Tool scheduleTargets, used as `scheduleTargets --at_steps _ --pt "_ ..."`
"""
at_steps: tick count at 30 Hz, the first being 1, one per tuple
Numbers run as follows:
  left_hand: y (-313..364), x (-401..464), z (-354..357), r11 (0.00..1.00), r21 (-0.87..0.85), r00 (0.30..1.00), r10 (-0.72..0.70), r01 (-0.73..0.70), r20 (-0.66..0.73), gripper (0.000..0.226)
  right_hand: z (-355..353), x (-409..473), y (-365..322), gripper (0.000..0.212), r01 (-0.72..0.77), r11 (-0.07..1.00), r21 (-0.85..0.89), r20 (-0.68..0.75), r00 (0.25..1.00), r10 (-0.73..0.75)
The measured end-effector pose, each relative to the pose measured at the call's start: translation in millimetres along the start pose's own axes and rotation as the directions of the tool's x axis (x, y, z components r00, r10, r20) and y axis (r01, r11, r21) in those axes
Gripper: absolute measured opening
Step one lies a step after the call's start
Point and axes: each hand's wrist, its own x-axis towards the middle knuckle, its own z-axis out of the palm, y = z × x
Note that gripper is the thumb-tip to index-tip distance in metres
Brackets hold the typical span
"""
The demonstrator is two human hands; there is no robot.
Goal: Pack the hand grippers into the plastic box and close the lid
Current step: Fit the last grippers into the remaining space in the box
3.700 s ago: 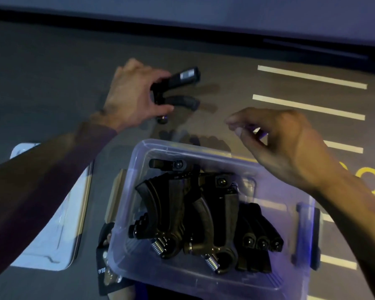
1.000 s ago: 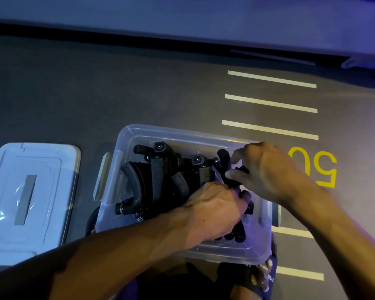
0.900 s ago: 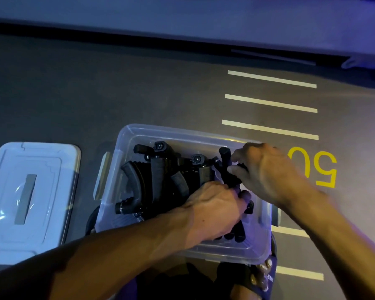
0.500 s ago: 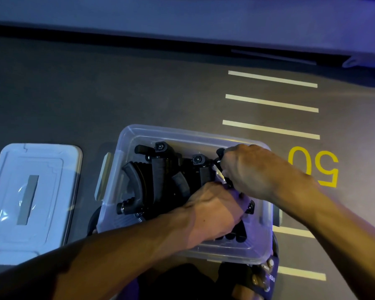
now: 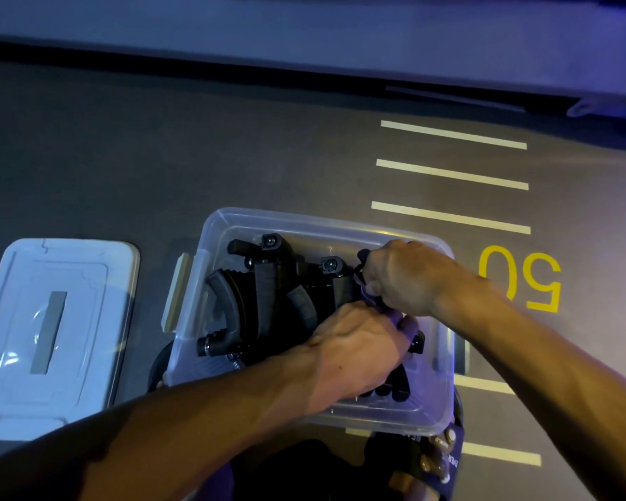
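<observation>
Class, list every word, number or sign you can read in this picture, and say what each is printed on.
"50": yellow number painted on the grey floor, seen upside down.
"EVER...": partial white letters on the dark sandal strap; the rest is cut off.
Clear plastic box, white plastic lid, black hand grippers: no readable text.

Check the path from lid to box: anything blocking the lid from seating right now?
Yes. Both hands are inside the plastic box: the left hand and right hand are down among the hand grippers. The lid lies flat on the floor left of the box, apart from it.
</observation>
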Motion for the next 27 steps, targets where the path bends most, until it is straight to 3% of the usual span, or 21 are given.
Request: scheduleTargets --at_steps 4,9,14,16,22,27 --pt "1 -1 -4 0.998 -0.063 0.995 0.016 -0.022 -0.095 0.048 -2 3 10 0.009 0.0 0.999 0.048 0.048 0.999 -0.003" --pt "-2 -7 1 0.998 -0.059 0.996 0.017 -0.022 -0.092 0.061 0 -2 16 0.023 0.007 0.996 0.092 0.083 0.996 -0.015" --pt "-2 -12 -5 0.998 -0.055 0.987 0.018 -0.027 -0.161 0.054 2 -13 16 0.027 -0.014 0.998 0.06 0.197 0.98 0.002" --pt "-2 -12 -4 0.998 -0.061 0.983 0.018 -0.03 -0.184 0.05 2 -14 18 0.019 0.005 0.998 0.059 0.195 0.981 -0.016" --pt "-2 -12 -6 0.995 -0.094 0.985 0.012 -0.029 -0.172 0.051 -6 -14 17 0.034 0.006 0.994 0.109 0.197 0.98 -0.028" --pt "1 -17 -8 0.993 -0.106 0.977 0.017 -0.04 -0.214 0.06 -10 -19 21 0.03 0.013 0.995 0.099 0.176 0.984 -0.03"
